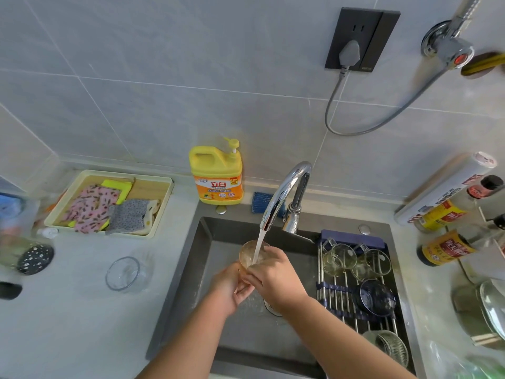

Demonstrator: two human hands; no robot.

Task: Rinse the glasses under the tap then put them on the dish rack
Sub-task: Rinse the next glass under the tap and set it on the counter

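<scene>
Glass (252, 254) under rinse: held over the sink (207, 255), mouth tilted up toward the tap (284, 192), stream (259, 242) falling inside it. The right hand (276, 280) wraps its near side; the left hand (229, 288) cups the base, fingers curled round it. Both holds look secure.

Recommendation: turn the glass so water sweeps the whole inner wall, then tip it out (the inside looks cloudy, though glare makes this uncertain). Keep the rim off the spout.

The dish rack (341, 296), just right, carries two glasses (340, 258) and a dark bowl (377, 296); bare bars show beside the bowl. A spare glass (125, 273) waits on the bench (82, 310).
</scene>
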